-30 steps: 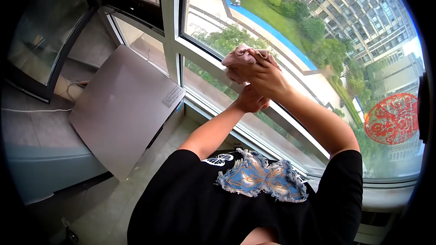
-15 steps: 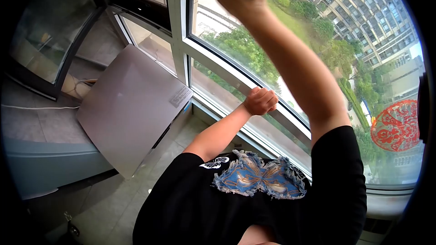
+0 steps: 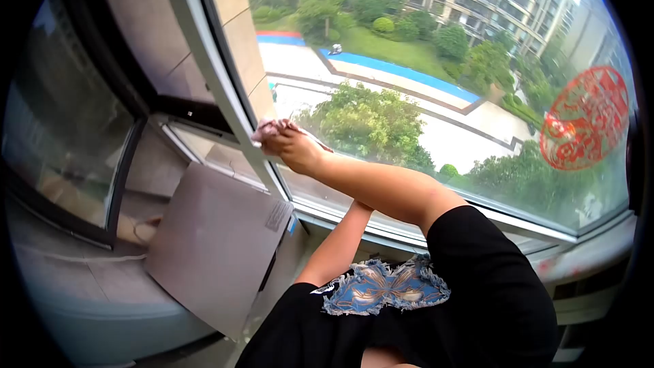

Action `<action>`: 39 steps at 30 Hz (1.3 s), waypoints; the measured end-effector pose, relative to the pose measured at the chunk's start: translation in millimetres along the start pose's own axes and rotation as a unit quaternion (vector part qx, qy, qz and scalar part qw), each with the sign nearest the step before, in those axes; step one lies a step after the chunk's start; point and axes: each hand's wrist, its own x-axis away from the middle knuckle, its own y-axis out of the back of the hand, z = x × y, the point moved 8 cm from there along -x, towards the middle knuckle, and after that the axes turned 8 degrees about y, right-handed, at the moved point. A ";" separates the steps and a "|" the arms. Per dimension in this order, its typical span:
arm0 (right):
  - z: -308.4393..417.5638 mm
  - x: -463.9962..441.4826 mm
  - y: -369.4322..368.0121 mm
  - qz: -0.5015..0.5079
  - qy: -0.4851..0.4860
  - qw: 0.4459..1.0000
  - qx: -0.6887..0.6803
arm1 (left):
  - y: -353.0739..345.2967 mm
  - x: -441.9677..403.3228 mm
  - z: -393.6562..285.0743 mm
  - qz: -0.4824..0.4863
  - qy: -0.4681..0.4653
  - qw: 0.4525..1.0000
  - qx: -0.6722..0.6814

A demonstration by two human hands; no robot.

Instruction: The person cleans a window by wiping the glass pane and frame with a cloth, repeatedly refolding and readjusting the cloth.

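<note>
My right hand [image 3: 298, 150] is closed around a crumpled pinkish cloth [image 3: 271, 129]. It presses the cloth at the lower left corner of the large window pane [image 3: 381, 71], beside the upright white window frame [image 3: 216, 68]. My right arm stretches across in front of my left one. Of my left arm, the forearm [image 3: 338, 242] shows, reaching up toward the window's lower rail. My left hand itself is hidden behind the right forearm.
A grey flat-topped box or appliance [image 3: 211, 245] with a label stands at the lower left. Behind it, a dark-framed glass panel [image 3: 75, 116] stands at an angle. A red round paper-cut decoration [image 3: 584, 119] is on the glass at the right. Trees and buildings show outside.
My right hand has come from the top of the view down to the pane's lower left corner. The view has tilted up. My left hand, closed at the window rail before, is now covered.
</note>
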 end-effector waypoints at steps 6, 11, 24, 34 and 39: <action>-6.6 127.7 -18.3 -0.048 0.036 0.998 0.019 | 44.7 -28.6 -41.1 -0.045 -0.066 0.993 -0.090; -64.6 182.5 120.6 0.006 0.032 0.994 0.108 | 33.7 -15.8 -30.6 -0.058 -0.074 0.975 -0.202; -294.1 367.9 540.5 -0.236 -0.363 0.779 0.453 | 46.6 -25.3 -38.7 -0.077 -0.081 0.977 -0.184; -308.5 567.9 616.4 -0.443 -0.484 0.705 0.271 | 47.5 -25.7 -46.7 -0.091 -0.102 0.972 -0.190; -293.7 337.1 568.7 -0.297 -0.364 0.776 0.420 | 50.5 -22.5 -44.9 -0.107 -0.113 0.971 -0.179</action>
